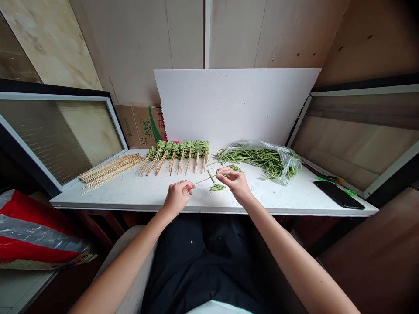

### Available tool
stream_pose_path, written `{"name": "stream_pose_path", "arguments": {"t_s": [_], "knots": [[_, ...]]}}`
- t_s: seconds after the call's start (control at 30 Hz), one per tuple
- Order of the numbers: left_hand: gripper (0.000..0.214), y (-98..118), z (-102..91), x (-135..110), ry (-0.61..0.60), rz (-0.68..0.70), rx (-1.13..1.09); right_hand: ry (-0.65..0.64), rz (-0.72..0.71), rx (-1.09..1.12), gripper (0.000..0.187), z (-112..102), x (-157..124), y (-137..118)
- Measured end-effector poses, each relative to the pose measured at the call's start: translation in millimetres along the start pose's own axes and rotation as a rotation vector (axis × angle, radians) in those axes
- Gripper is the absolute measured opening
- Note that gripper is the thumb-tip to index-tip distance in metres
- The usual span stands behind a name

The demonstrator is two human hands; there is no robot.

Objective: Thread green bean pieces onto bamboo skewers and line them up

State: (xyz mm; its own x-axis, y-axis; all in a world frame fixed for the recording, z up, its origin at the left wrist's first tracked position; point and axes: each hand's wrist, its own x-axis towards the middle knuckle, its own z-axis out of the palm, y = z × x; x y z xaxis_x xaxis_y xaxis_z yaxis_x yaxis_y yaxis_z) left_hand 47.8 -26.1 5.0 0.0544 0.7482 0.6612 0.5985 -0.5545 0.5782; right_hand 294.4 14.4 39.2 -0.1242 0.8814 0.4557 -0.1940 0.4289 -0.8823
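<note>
Both pinched: left hand (177, 196) on skewer (202, 179), right hand (236, 183) on bean piece (225, 175), mostly hidden.

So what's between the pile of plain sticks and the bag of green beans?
A row of bean-loaded skewers, on the table; the head view shows it.

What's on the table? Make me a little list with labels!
Left: left hand pinches a thin bamboo skewer carrying one threaded green bean piece.
Right: right hand pinches a short green bean piece at the skewer's tip.
Between hands: small pile of cut green beans on the white table.
Back: row of finished bean skewers.
Left side: heap of bare bamboo sticks.
Right side: clear plastic bag of long green beans; flat black phone.
</note>
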Motion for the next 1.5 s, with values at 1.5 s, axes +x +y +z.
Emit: {"name": "stream_pose_path", "arguments": {"t_s": [1.5], "knots": [[0.02, -23, -9.8, 8, 0.001, -0.138, 0.057, -0.226, -0.085, -1.088, 0.017, -55, 13, 55]]}}
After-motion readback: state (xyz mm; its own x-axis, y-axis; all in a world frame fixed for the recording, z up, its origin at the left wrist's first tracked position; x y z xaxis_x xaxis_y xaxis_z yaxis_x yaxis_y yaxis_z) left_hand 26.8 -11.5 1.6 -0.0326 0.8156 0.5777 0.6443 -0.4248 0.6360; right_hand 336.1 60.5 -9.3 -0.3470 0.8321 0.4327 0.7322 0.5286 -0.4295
